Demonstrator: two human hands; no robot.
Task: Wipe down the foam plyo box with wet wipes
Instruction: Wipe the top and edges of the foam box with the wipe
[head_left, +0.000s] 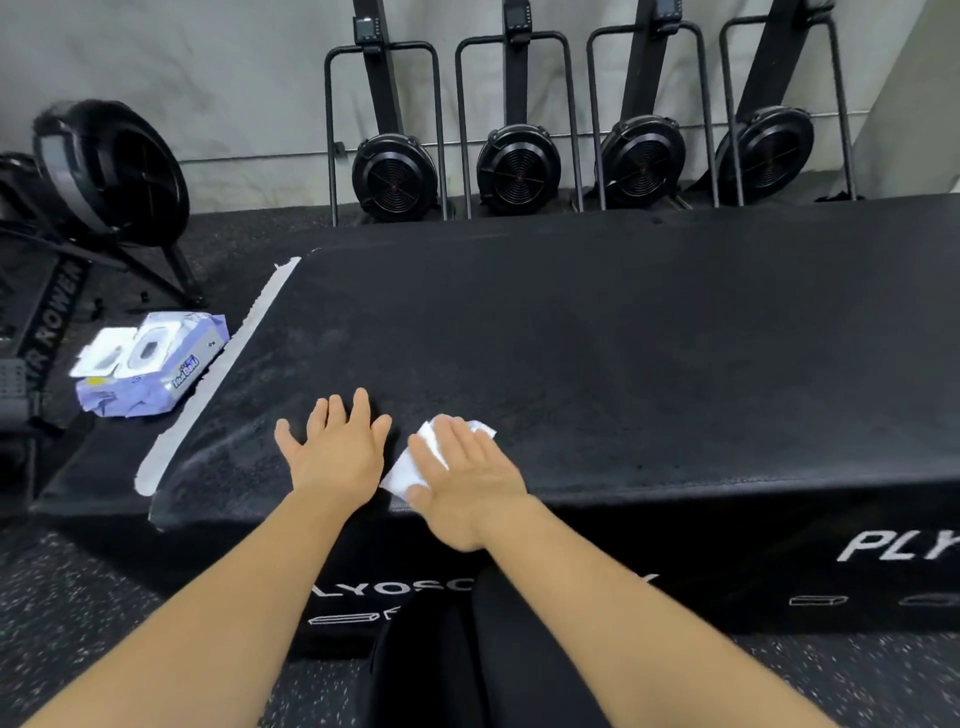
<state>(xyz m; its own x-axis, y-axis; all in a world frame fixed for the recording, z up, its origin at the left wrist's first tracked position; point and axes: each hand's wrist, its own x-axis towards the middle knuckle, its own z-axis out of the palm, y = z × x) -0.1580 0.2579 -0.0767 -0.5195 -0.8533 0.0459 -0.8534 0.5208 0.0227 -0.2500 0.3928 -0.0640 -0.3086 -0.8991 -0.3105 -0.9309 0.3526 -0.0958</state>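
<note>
Fingers (460, 439) of the right hand (467, 483) lie straight and flat, pinning the wet wipe (402, 475) to the top of the foam plyo box (623, 364) near its front edge. The left hand (335, 452) splays open just beside it, palm down, holding nothing. That wipe looks thin, limp and damp, so it'll likely bunch unless kept under a flat palm, while the box looks bulky, soft-skinned and steady, its grainy top apt to drag.

The scene is viewed from one head-worn camera, aimed forward and down. The plyo box (571, 364) is seen closely from above its near edge, the wall (208, 78) beyond.
</note>
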